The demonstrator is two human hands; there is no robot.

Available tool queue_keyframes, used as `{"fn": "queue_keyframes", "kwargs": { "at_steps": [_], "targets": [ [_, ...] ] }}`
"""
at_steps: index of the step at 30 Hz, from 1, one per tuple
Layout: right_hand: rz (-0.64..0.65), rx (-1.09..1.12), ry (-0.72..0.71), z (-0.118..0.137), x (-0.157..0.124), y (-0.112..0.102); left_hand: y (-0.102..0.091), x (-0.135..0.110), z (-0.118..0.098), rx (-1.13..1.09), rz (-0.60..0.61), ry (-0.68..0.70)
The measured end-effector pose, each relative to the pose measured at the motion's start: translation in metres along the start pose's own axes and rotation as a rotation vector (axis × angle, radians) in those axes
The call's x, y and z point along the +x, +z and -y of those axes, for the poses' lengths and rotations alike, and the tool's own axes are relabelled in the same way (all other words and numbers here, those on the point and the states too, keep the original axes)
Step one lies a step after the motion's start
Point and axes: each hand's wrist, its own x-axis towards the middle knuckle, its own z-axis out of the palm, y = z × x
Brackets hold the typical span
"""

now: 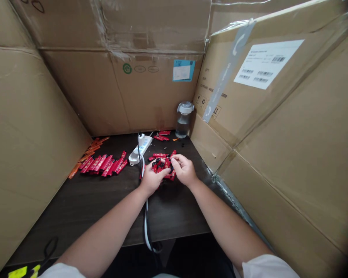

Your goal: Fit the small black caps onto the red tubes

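Observation:
My left hand (pixel 153 178) is wrapped round several small red pieces (pixel 167 163) with gold print and black ends. Close beside it, my right hand (pixel 185 170) is closed in a pinch at the edge of this bunch. What sits between its fingertips is too small to make out. More red pieces (pixel 160 155) of the same look lie loose on the dark table just behind and under my hands. Further left, a slanted row of red strips (pixel 104 165) with gold print lies side by side.
Orange strips (pixel 88 154) lie along the left cardboard wall (pixel 31 135). A white power strip (pixel 140 150) with a plug stands behind my left hand, its cables running to the front edge. A water bottle (pixel 183 120) is in the back corner, near other red strips (pixel 162 136).

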Motion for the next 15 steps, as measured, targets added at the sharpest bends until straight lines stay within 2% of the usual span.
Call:
{"fn": "queue_keyframes", "kwargs": {
  "at_steps": [3, 8, 11, 15],
  "targets": [
    [-0.023, -0.07, -0.131, 0.012, -0.008, -0.001, 0.0, -0.002, -0.003, 0.031, 0.027, 0.08],
    [-0.031, -0.183, -0.283, 0.016, -0.01, -0.004, -0.003, -0.003, -0.008, 0.106, 0.01, 0.242],
    [-0.027, -0.177, -0.259, 0.019, -0.01, -0.003, -0.005, -0.005, -0.011, 0.21, -0.036, 0.341],
    [0.018, -0.009, -0.091, 0.025, -0.011, 0.0, -0.007, -0.006, -0.015, 0.303, -0.053, 0.443]
  ]
}}
